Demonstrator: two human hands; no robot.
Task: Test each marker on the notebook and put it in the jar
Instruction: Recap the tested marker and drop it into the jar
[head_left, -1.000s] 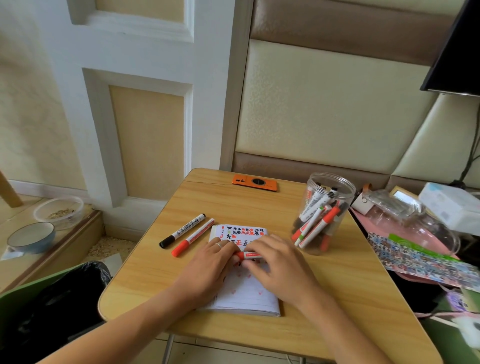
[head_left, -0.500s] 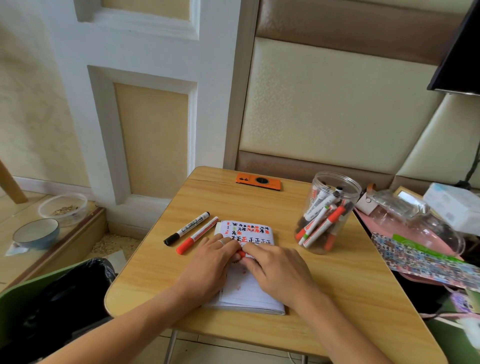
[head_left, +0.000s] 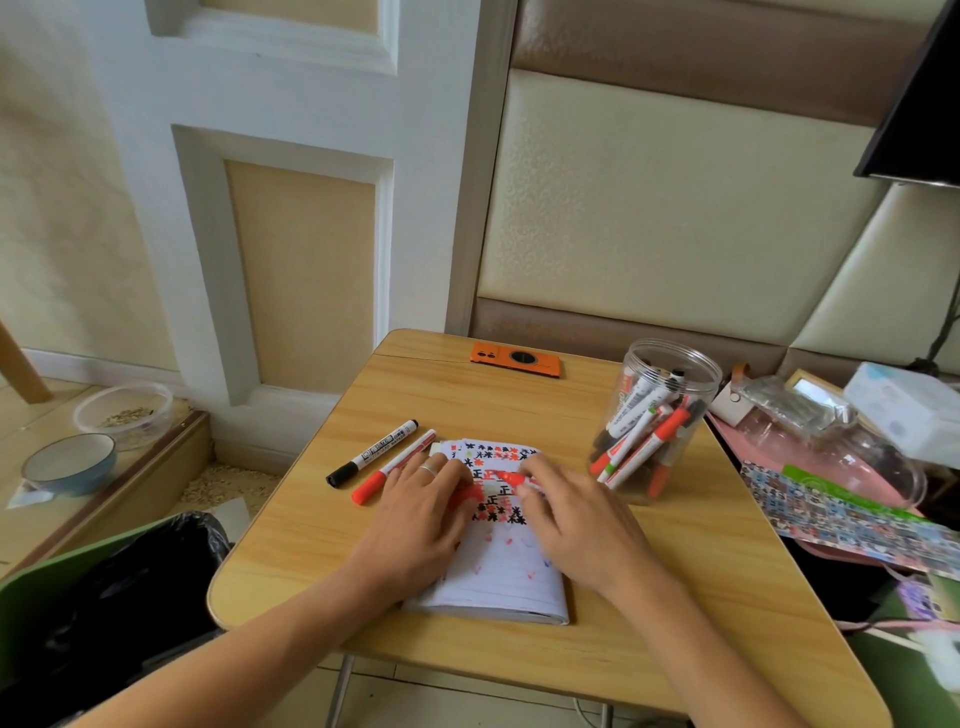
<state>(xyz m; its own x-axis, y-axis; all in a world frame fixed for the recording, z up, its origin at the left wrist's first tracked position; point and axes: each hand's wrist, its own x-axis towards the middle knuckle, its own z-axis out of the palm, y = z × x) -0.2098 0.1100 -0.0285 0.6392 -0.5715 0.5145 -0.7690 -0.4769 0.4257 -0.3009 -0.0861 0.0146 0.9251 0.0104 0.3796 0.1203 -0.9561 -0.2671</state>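
Observation:
A small notebook (head_left: 498, 582) lies open on the wooden table (head_left: 675, 597), its top half covered in red and black test marks. Both hands are over it. My left hand (head_left: 415, 514) and my right hand (head_left: 576, 514) each pinch one end of a red marker (head_left: 505, 477), which lies level just above the page. Only a short red stretch shows between the fingertips; whether the cap is off I cannot tell. A black marker (head_left: 371, 453) and another red marker (head_left: 392, 467) lie left of the notebook. The clear jar (head_left: 654, 415) holds several markers at the right.
An orange phone (head_left: 517, 358) lies at the table's far edge. Right of the table there is clutter: a pink tray (head_left: 831, 457), a patterned sheet (head_left: 841, 514) and a white box (head_left: 909, 405). A black-lined bin (head_left: 114, 613) stands at the lower left, and bowls (head_left: 70, 462) sit on the floor.
My hands have drawn slightly apart, so more of the red marker shows between them. The loose markers, notebook and jar have not moved.

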